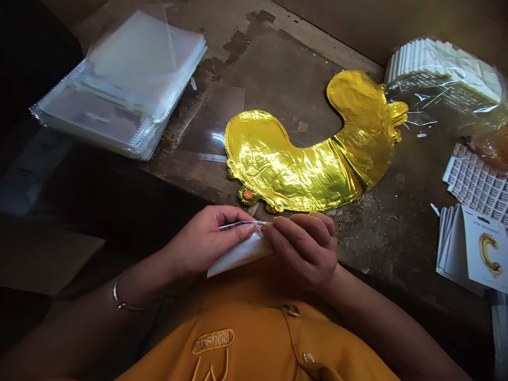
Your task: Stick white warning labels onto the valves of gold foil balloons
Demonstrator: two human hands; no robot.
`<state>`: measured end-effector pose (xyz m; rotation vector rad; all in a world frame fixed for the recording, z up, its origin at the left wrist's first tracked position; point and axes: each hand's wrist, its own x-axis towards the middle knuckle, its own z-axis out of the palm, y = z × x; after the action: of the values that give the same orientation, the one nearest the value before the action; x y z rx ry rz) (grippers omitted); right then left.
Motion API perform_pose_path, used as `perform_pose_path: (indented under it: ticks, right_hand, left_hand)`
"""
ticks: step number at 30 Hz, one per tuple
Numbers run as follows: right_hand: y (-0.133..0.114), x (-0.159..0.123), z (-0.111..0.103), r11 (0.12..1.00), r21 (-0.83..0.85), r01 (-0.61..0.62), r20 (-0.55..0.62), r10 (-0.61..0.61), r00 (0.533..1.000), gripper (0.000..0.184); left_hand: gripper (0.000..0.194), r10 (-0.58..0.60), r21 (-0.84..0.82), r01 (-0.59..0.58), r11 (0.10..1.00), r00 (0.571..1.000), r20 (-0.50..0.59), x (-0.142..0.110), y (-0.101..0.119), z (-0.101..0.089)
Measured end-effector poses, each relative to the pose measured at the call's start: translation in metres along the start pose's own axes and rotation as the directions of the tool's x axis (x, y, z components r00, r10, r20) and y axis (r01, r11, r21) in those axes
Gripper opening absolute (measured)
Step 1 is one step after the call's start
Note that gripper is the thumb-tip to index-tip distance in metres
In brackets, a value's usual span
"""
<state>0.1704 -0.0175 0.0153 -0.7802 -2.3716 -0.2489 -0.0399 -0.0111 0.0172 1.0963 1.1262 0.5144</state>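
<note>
Close to my body, a white folded card (pixel 242 255) is held between both hands, with small print and a round red mark near its upper edge. My left hand (pixel 214 238) pinches its left side, thumb on top. My right hand (pixel 307 246) has its fingers closed on the card's right end; those fingers hide part of it. Just beyond the hands, a flat gold foil balloon (pixel 309 172), curved like a letter C, lies on the dark table (pixel 273 69). A round orange sticker (pixel 247 194) shows at its lower left edge.
Clear plastic bags (pixel 130 79) are stacked at back left, and a single clear bag (pixel 210 124) lies beside the balloon. White straws (pixel 444 74) in plastic wrap sit at back right. Sticker sheets (pixel 478 177) and folded printed cards (pixel 486 248) stand near the right edge.
</note>
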Motion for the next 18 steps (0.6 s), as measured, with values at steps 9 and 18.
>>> perform_pose_path:
  ticks: [9, 18]
  right_hand:
    - [-0.003, 0.007, -0.001, 0.987, 0.096, -0.125, 0.056, 0.120, 0.991, 0.012]
    - [0.036, 0.046, 0.014, 0.492, 0.391, -0.777, 0.161, 0.795, 0.585, 0.007]
  left_hand:
    - [0.030, -0.042, -0.015, 0.042, 0.999, 0.999, 0.014, 0.002, -0.004, -0.001]
    - [0.016, 0.692, 0.777, -0.541, 0.323, 0.694, 0.196, 0.009, -0.010, -0.022]
